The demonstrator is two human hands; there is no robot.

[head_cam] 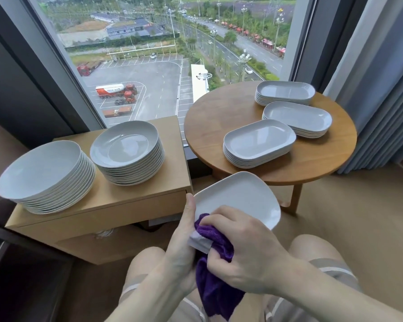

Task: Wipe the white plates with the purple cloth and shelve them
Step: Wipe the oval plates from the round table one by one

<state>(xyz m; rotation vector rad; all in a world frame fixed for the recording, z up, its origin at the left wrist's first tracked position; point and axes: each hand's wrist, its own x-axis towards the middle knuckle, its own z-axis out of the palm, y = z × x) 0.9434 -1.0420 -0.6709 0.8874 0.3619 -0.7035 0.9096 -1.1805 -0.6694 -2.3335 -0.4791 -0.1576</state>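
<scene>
The wiping step is in hand. The left hand [184, 238] grips the near corner of 1 plate [237, 198], thumb up along its edge, holding it tilted over the lap just in front of the cabinet [135, 205]. The right hand [249, 249] is clamped on the cloth [216, 289] and presses it onto the plate's near end; the loose tail hangs down between the knees.

The far part of the plate looks unwiped, so the next move likely calls for dragging the cloth across it, then setting the plate away. No shelf is plainly in view.

On the cabinet sit 2 stacks of round plates [126, 145]. Right of the cabinet, a round tabletop [219, 108] carries 3 stacks of oblong plates [258, 140]. All stand well apart from the hands; nothing blocks the wipe.
</scene>
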